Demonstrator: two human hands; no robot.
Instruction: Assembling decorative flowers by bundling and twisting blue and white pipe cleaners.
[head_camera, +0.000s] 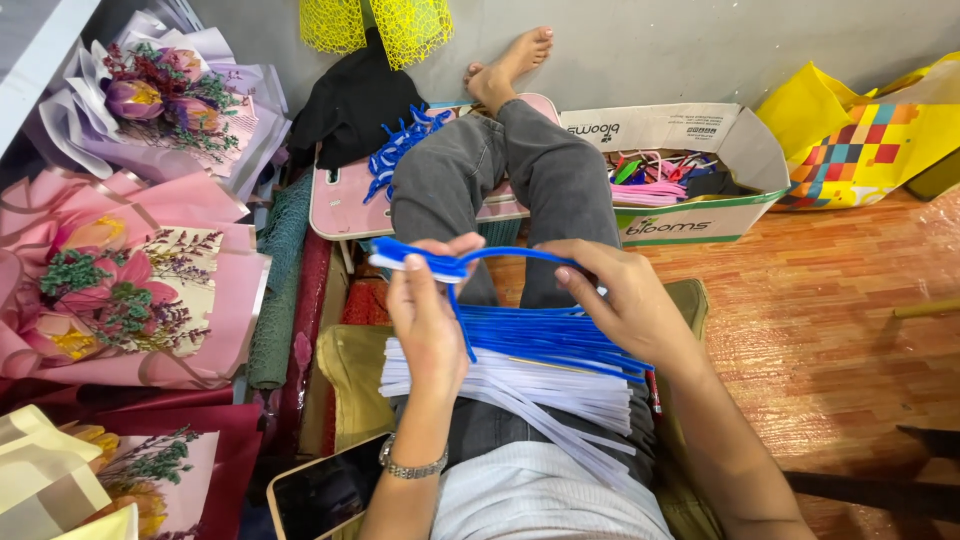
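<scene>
My left hand (428, 318) pinches a bent blue pipe cleaner (430, 264) at its folded end, above my lap. My right hand (625, 300) grips the same pipe cleaner's other side, where it arcs over to the right. Across my lap lies a bundle of straight blue pipe cleaners (545, 335) on top of a bundle of white ones (520, 385). A metal watch sits on my left wrist.
A small pink table (335, 205) holds several finished blue shapes (395, 150). An open cardboard box (690, 215) of coloured pipe cleaners stands to the right. Pink and purple flower bouquets (120, 280) lie left. A phone (320, 490) rests by my left hip. Yellow bag (860, 140) at far right.
</scene>
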